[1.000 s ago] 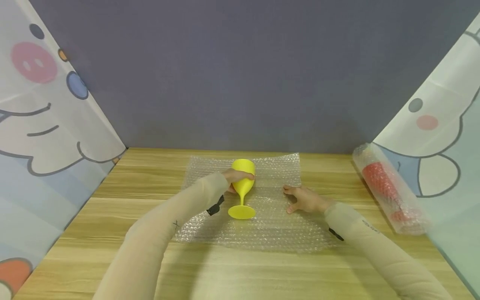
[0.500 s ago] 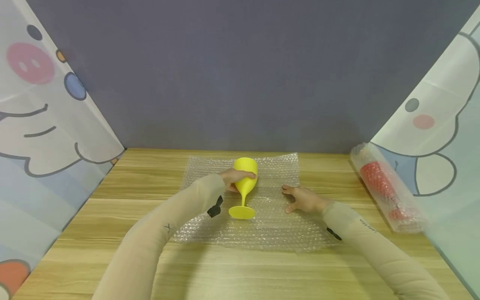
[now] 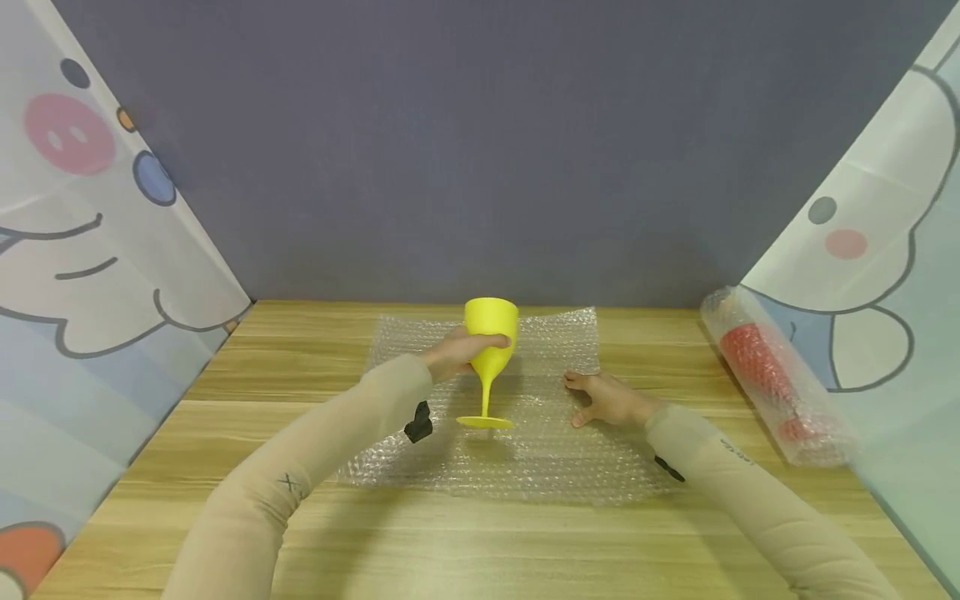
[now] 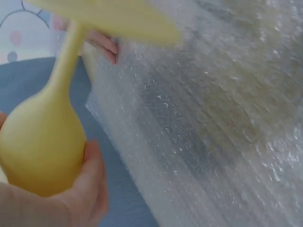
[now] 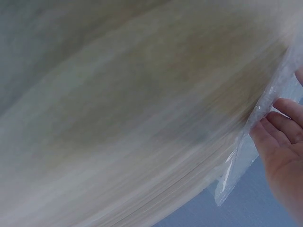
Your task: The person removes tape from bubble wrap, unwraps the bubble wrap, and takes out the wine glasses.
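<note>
A yellow plastic goblet [image 3: 491, 319] stands upright in the grip of my left hand [image 3: 453, 353], its bowl between thumb and fingers. Its foot hangs just above a sheet of bubble wrap [image 3: 555, 471], with a shadow below it. In the left wrist view the goblet [image 4: 42, 142] fills the left side, stem and foot toward the top. My right hand [image 3: 611, 398] rests on the right edge of the wrap, fingers spread and fairly straight. Close up in the right wrist view, the fingertips [image 5: 265, 135] touch the clear edge of the wrap.
A red goblet-shaped thing rolled in bubble wrap [image 3: 776, 379] lies at the table's right edge. The wooden table [image 3: 300, 350] meets a grey wall [image 3: 480, 150] at the back. Cartoon-printed sheets [image 3: 67, 275] flank both sides.
My left hand has raised the goblet off the bubble wrap and turned it from leaning back to upright. The right hand has stayed in place.
</note>
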The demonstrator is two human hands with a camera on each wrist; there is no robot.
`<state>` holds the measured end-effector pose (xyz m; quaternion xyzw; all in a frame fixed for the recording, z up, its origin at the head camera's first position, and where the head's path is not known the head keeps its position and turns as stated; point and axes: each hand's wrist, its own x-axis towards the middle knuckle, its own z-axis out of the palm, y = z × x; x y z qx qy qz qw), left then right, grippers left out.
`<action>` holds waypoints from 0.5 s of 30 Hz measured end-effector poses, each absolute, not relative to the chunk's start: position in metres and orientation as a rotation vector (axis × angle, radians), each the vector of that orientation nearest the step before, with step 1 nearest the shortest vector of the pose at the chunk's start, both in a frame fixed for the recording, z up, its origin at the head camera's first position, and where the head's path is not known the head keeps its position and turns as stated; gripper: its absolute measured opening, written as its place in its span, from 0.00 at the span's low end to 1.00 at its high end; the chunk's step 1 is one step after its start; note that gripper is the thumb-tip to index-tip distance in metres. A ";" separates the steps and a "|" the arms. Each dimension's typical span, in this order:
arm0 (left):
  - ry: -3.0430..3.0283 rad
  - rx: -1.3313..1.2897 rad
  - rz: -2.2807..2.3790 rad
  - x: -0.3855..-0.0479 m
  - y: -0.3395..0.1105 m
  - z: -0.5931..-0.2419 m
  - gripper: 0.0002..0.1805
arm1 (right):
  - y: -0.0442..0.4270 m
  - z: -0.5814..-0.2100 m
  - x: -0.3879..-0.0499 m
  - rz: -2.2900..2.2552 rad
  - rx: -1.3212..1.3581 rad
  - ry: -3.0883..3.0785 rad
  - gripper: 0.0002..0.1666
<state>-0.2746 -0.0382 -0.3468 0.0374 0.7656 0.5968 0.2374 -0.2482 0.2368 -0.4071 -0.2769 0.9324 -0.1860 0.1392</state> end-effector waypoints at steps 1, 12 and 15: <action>2.128 0.118 1.647 -0.272 -0.040 -0.345 0.26 | 0.237 -0.407 -0.249 -0.537 -0.802 2.693 0.47; 2.437 0.313 1.797 -0.259 -0.052 -0.343 0.30 | 0.235 -0.405 -0.248 -0.530 -0.791 2.692 0.47; 2.494 0.316 1.810 -0.253 -0.057 -0.344 0.32 | 0.235 -0.405 -0.246 -0.532 -0.785 2.685 0.47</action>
